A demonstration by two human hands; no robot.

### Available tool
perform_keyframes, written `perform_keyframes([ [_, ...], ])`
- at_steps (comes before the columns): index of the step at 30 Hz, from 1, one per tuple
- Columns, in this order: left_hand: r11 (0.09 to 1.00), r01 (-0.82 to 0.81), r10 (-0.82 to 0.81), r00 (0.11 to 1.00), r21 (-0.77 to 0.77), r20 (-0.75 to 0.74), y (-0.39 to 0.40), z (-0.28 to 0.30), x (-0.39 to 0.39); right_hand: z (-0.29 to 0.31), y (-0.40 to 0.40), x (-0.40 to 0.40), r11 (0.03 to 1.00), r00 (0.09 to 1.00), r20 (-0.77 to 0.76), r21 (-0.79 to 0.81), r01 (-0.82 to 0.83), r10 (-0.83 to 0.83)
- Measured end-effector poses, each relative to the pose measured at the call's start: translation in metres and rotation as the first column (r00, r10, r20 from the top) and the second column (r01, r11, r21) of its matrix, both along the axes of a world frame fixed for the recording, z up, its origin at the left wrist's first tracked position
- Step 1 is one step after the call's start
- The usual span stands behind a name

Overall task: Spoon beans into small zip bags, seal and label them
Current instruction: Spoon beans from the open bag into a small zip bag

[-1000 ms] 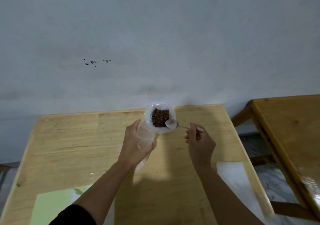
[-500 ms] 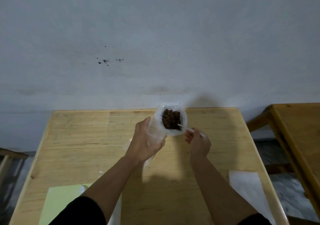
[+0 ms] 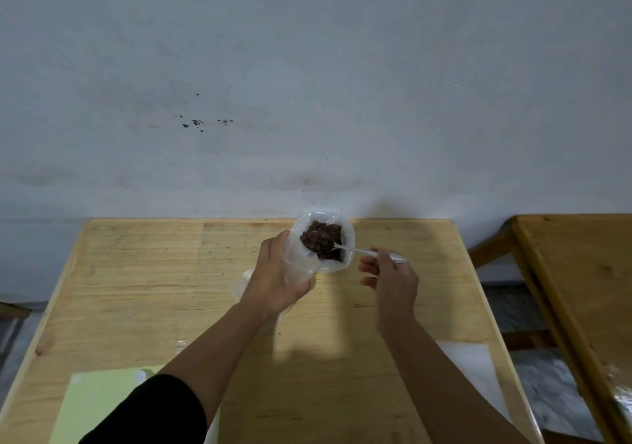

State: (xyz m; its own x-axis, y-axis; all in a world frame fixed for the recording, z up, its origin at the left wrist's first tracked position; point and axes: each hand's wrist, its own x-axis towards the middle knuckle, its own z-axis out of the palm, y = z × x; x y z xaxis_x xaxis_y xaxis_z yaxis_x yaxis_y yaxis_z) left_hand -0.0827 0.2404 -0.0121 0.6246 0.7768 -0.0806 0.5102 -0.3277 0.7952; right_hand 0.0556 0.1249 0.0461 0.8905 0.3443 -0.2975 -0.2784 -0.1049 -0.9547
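My left hand grips an empty small zip bag; my right hand pinches a spoon, its bowl in the beans beyond my fingertips. Filling has barely begun.

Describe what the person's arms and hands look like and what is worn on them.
Both forearms are bare. The left arm wears a black sleeve pushed up to about the elbow. The left hand and right hand show no gloves, rings or watch. No sleeve shows on the right arm.
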Motion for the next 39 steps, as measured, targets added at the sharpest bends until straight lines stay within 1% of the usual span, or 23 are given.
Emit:
perform_keyframes([
  [2, 1.000, -0.003, 0.003, 1.000, 0.001, -0.001, 0.000, 0.000, 0.001, 0.004, -0.001, -0.005, 0.995, 0.981, 0.168, -0.029, -0.097, 0.101],
  [3, 1.000, -0.006, 0.006, 1.000, -0.007, 0.008, -0.001, 0.001, 0.000, 0.006, -0.002, -0.006, 0.994, 0.970, 0.214, -0.035, -0.108, 0.113],
  [6, 1.000, 0.007, -0.007, 0.999, -0.003, 0.032, -0.003, 0.001, -0.003, 0.002, -0.001, 0.000, 0.998, 0.963, 0.266, -0.056, -0.033, 0.047],
  [9, 1.000, 0.018, -0.018, 0.999, 0.007, 0.033, -0.004, 0.000, -0.007, -0.014, -0.003, 0.007, 0.986, 0.951, 0.306, -0.168, -0.002, 0.054],
  [11, 1.000, 0.018, -0.019, 0.999, 0.009, 0.029, -0.004, 0.000, -0.008, -0.026, -0.003, 0.006, 0.977, 0.955, 0.283, -0.213, -0.027, 0.088],
  [14, 1.000, 0.022, -0.022, 1.000, 0.016, 0.018, -0.003, 0.000, -0.008, -0.041, 0.004, 0.001, 0.970, 0.982, 0.169, -0.241, -0.046, 0.089],
  [16, 1.000, 0.021, -0.021, 1.000, 0.021, 0.013, -0.003, 0.000, -0.007, -0.047, 0.011, 0.000, 0.978, 1.000, 0.017, -0.208, -0.017, 0.021],
  [19, 1.000, 0.021, -0.021, 1.000, 0.019, 0.003, -0.004, 0.000, -0.007, -0.047, 0.014, 0.003, 0.990, 0.975, -0.205, -0.121, 0.066, -0.090],
  [21, 1.000, 0.023, -0.023, 1.000, 0.012, 0.000, -0.004, 0.000, -0.008, -0.043, 0.011, 0.006, 0.991, 0.950, -0.285, -0.087, 0.105, -0.125],
  [23, 1.000, 0.027, -0.027, 1.000, 0.008, -0.002, -0.004, -0.001, -0.009, -0.036, 0.007, 0.009, 0.990, 0.933, -0.331, -0.043, 0.132, -0.139],
  [26, 1.000, 0.027, -0.027, 1.000, 0.010, -0.002, -0.004, -0.001, -0.009, -0.025, 0.001, 0.011, 0.992, 0.929, -0.351, -0.004, 0.125, -0.118],
  [30, 1.000, 0.022, -0.022, 1.000, 0.009, -0.002, -0.006, 0.000, -0.007, -0.014, -0.005, 0.008, 0.998, 0.938, -0.345, 0.040, 0.047, -0.031],
  [39, 1.000, 0.022, -0.022, 1.000, 0.020, 0.021, -0.008, 0.003, -0.006, -0.008, -0.012, -0.006, 0.989, 0.970, -0.194, 0.056, -0.136, 0.145],
])
